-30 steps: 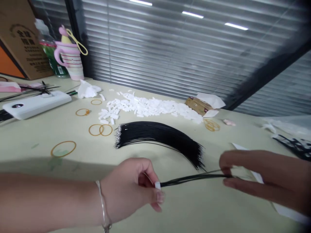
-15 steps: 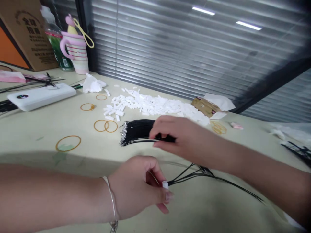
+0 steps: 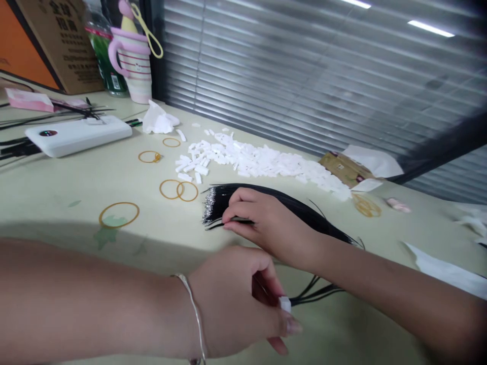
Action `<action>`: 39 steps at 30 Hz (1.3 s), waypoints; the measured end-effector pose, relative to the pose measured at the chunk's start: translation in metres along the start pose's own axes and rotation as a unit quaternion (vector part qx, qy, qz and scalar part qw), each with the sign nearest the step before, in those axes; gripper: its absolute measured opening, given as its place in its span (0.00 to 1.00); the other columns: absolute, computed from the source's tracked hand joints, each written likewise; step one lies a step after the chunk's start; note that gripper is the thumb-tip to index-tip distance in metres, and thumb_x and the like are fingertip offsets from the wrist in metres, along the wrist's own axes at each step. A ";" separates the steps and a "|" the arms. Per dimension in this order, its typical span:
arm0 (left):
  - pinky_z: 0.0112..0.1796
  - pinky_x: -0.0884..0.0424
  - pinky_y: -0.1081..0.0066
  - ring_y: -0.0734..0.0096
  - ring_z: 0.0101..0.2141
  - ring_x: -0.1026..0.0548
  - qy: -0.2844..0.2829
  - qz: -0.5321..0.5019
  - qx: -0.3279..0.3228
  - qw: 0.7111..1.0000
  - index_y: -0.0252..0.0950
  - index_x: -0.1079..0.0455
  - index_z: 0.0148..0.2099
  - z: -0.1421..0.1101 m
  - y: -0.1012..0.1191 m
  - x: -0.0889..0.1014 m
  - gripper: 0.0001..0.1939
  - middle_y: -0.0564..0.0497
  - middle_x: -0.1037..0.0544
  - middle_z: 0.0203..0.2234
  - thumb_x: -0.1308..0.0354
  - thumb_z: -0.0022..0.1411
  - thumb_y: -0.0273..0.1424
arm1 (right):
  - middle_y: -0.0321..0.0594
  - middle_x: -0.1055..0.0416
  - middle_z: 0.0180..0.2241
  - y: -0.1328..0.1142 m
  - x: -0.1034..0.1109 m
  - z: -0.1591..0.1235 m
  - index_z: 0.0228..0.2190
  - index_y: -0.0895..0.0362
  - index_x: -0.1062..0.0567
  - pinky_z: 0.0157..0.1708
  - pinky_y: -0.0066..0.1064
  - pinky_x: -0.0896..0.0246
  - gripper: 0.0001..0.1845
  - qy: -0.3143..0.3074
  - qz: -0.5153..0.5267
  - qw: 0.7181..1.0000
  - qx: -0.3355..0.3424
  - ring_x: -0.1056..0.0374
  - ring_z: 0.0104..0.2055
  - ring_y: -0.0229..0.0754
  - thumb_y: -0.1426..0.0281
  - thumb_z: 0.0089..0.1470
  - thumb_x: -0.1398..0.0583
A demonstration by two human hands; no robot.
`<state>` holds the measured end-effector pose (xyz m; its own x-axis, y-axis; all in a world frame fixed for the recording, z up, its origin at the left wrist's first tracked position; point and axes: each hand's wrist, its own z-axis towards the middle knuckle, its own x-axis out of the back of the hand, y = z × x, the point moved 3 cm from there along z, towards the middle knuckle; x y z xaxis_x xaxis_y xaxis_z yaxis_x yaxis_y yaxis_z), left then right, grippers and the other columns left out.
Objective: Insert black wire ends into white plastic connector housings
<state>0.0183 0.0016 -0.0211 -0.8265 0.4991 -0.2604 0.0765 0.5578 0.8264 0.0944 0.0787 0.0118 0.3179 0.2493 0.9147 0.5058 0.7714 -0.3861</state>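
My left hand [image 3: 232, 304], with a bracelet at its wrist, is closed in a pinch on a small white plastic connector [image 3: 284, 304]. Several black wires [image 3: 317, 293] run out of the connector's right side and pass under my right forearm. At the near edge of a thick bundle of black wires [image 3: 300, 208] with silvery metal tips, my right hand [image 3: 258, 218] has thumb and fingers pressed together on a black wire [image 3: 215, 226]. Its palm hides part of the bundle. Behind the bundle lies a heap of small white connectors [image 3: 262, 159].
Rubber bands [image 3: 119, 215] lie at left, and more [image 3: 366, 205] at right. A white power bank [image 3: 79, 136] rests on wires. A lidded cup [image 3: 137, 66], a bottle [image 3: 110, 61] and a cardboard box [image 3: 72, 56] stand at back left. A tissue pack [image 3: 344, 170] sits by the blinds.
My right hand has moved down to the bundle's near edge, left along it, and its fingers have closed on a wire. My left hand keeps its connector. The view has shifted.
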 end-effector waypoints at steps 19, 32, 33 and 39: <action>0.22 0.37 0.78 0.75 0.20 0.27 0.010 -0.014 0.005 1.000 0.36 0.39 0.24 -0.002 0.002 0.000 0.10 0.59 0.31 0.17 0.39 0.41 0.27 | 0.38 0.39 0.31 -0.005 -0.001 0.010 0.29 0.61 0.25 0.32 0.26 0.45 0.06 -0.007 0.001 1.000 0.017 0.41 0.32 0.34 0.75 0.53 0.43; 0.22 0.37 0.78 0.78 0.18 0.29 0.000 -0.019 0.012 1.000 0.35 0.39 0.25 -0.001 0.001 0.001 0.11 0.59 0.30 0.17 0.38 0.39 0.26 | 0.37 0.38 0.30 -0.004 -0.002 0.011 0.28 0.60 0.25 0.31 0.25 0.44 0.04 0.006 0.002 1.000 0.026 0.40 0.31 0.34 0.74 0.51 0.41; 0.22 0.37 0.77 0.77 0.18 0.29 -0.001 -0.019 0.011 1.000 0.35 0.39 0.25 -0.001 0.002 0.001 0.11 0.59 0.30 0.18 0.38 0.39 0.27 | 0.37 0.38 0.30 -0.004 -0.002 0.011 0.28 0.59 0.25 0.31 0.25 0.44 0.04 0.007 0.002 1.000 0.026 0.40 0.31 0.34 0.75 0.51 0.41; 0.22 0.37 0.77 0.76 0.18 0.29 0.000 -0.020 0.008 1.000 0.35 0.39 0.25 0.000 0.003 0.000 0.12 0.59 0.30 0.17 0.38 0.38 0.26 | 0.37 0.38 0.30 -0.003 -0.002 0.010 0.29 0.59 0.24 0.30 0.25 0.44 0.04 0.018 0.001 0.999 0.032 0.40 0.31 0.33 0.75 0.50 0.40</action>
<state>0.0182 0.0034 -0.0190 -0.8293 0.4757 -0.2932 0.0522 0.5883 0.8070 0.0840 0.0814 0.0124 0.3478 0.2316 0.9085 0.4524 0.8073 -0.3790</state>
